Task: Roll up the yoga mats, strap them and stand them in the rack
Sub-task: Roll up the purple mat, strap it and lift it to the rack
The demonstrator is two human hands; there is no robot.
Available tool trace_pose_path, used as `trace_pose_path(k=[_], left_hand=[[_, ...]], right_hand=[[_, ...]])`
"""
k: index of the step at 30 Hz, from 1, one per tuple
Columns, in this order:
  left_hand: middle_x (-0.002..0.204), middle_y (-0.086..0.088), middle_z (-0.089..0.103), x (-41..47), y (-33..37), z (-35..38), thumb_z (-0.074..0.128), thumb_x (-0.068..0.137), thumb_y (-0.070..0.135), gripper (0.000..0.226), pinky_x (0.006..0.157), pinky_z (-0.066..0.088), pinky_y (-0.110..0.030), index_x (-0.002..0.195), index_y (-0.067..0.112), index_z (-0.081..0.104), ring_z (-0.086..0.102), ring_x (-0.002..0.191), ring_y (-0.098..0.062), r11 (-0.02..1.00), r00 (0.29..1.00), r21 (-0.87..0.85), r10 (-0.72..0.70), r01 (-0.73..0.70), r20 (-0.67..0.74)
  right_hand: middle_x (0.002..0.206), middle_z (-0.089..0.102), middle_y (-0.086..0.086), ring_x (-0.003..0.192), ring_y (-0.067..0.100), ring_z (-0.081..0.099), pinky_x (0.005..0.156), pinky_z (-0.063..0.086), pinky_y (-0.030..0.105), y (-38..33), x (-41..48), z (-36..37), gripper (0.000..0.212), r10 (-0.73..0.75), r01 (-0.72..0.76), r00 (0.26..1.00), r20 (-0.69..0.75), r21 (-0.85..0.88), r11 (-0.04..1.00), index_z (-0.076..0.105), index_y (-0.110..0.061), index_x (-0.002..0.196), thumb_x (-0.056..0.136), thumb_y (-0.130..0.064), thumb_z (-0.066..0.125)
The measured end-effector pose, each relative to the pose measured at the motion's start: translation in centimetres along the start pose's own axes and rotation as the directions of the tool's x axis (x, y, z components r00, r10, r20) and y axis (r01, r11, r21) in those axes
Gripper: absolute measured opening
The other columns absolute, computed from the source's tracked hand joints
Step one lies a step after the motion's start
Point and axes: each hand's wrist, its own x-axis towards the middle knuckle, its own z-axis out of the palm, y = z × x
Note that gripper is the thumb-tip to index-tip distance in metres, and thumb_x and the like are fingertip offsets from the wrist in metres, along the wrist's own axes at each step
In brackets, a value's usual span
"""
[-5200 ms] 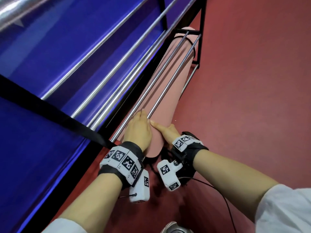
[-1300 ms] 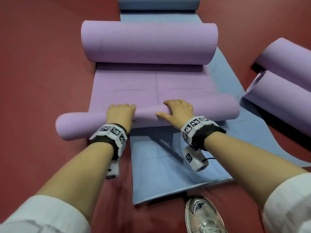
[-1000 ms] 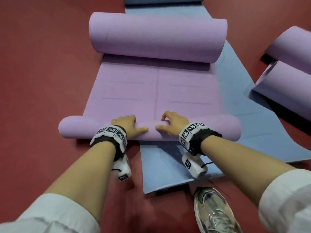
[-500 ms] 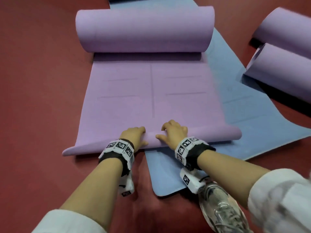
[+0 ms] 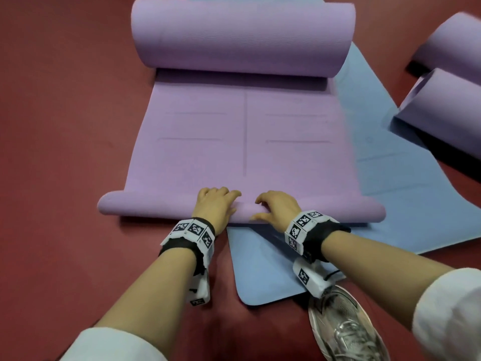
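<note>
A purple yoga mat [image 5: 244, 142] lies half unrolled on the red floor, with a thick roll at its far end and a thin roll at its near edge. My left hand [image 5: 214, 208] and my right hand [image 5: 279, 208] sit side by side at the middle of that thin near roll, fingers curled over its top and gripping it. Under the purple mat a blue mat [image 5: 406, 194] lies flat, sticking out to the right and toward me.
Two more rolled purple mats [image 5: 447, 110] lie on the floor at the right. My grey shoe [image 5: 346, 327] stands beside the blue mat's near corner. Red floor [image 5: 65, 126] spreads to the left. The rack is out of view.
Five seconds ago both hands were on a pink rolled mat in the rack. Since then they came to the purple mat, and its near edge has curled into a thin roll again.
</note>
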Motion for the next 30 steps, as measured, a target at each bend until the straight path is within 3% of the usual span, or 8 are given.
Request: trace_pose_path(k=[3,9,15,19,22,24,26,30], left_hand=[[0.123,0.001,0.053,0.3,0.4,0.2,0.052,0.086,0.057,0.049,0.095,0.026,-0.032,0.123,0.026,0.057,0.044,0.116,-0.022,0.999,0.995,-0.021,0.051,-0.049,0.091],[0.106,-0.01,0.059,0.7,0.1,1.0,0.055,0.088,0.05,0.044,0.078,0.036,-0.031,0.104,0.012,0.069,0.054,0.1,-0.028,0.967,0.988,-0.254,0.022,0.018,0.155],[0.079,-0.007,0.063,1.7,-0.6,1.3,0.058,0.091,0.036,0.028,0.067,0.037,-0.028,0.087,0.01,0.069,0.055,0.077,-0.022,0.873,0.96,-0.458,-0.039,0.169,0.278],[0.089,-0.007,0.061,2.5,0.0,1.7,0.044,0.095,0.046,0.036,0.073,0.035,-0.029,0.084,0.018,0.062,0.052,0.089,-0.025,0.96,0.95,-0.247,-0.051,0.132,0.309],[0.11,-0.006,0.059,2.6,0.8,2.2,0.039,0.095,0.051,0.044,0.084,0.033,-0.034,0.102,0.016,0.065,0.048,0.108,-0.026,0.998,0.989,0.06,-0.009,0.0,0.15],[0.095,-0.006,0.061,2.2,1.4,2.3,0.058,0.084,0.052,0.04,0.077,0.04,-0.036,0.092,0.014,0.067,0.055,0.094,-0.028,0.988,0.999,0.157,-0.008,0.014,-0.041],[0.067,-0.006,0.059,1.8,1.3,3.2,0.073,0.067,0.051,0.039,0.057,0.043,-0.033,0.065,0.013,0.066,0.058,0.065,-0.028,0.983,0.984,0.164,-0.049,0.078,-0.174],[0.056,-0.002,0.057,1.6,0.6,4.7,0.056,0.081,0.049,0.045,0.049,0.043,-0.03,0.053,0.014,0.064,0.057,0.056,-0.025,0.98,0.982,0.166,-0.08,0.109,-0.171]], right_hand=[[0.105,0.068,0.006,0.099,0.025,0.059,0.077,0.037,0.027,0.0,-0.7,0.4,0.037,-0.011,0.01,1.0,0.026,0.045,0.999,0.064,-0.016,0.109,0.084,-0.044,0.065],[0.098,0.069,0.001,0.086,0.017,0.057,0.07,0.036,0.024,0.1,0.6,-0.4,0.033,0.022,-0.04,0.984,0.176,0.101,0.994,0.07,-0.022,0.103,0.084,-0.048,0.063],[0.113,0.059,0.005,0.109,0.026,0.052,0.088,0.034,0.036,0.8,-0.8,-0.2,0.052,-0.021,0.003,0.999,-0.05,-0.324,0.946,0.062,-0.017,0.113,0.094,-0.058,0.036],[0.111,0.065,0.01,0.103,0.029,0.059,0.079,0.037,0.034,0.9,-0.6,0.3,0.052,-0.013,0.03,0.999,0.045,-0.388,0.921,0.058,-0.011,0.108,0.1,-0.05,0.024],[0.111,0.065,0.011,0.103,0.029,0.059,0.079,0.039,0.032,1.0,0.2,0.1,0.052,0.038,0.016,0.984,0.175,-0.299,0.954,0.059,-0.011,0.106,0.102,-0.046,0.022],[0.115,0.064,0.011,0.108,0.029,0.057,0.085,0.039,0.033,1.1,0.7,-0.1,0.052,0.069,-0.005,0.975,0.213,-0.286,0.958,0.06,-0.01,0.109,0.103,-0.043,0.02],[0.121,0.059,0.012,0.113,0.029,0.052,0.091,0.036,0.036,1.2,0.9,-0.1,0.052,0.075,-0.012,0.976,0.203,-0.296,0.955,0.06,-0.012,0.113,0.102,-0.043,0.02],[0.118,0.054,0.01,0.112,0.03,0.047,0.091,0.033,0.036,1.2,0.9,0.3,0.042,0.035,-0.025,0.999,0.034,-0.266,0.964,0.056,-0.017,0.119,0.097,-0.047,0.037]])
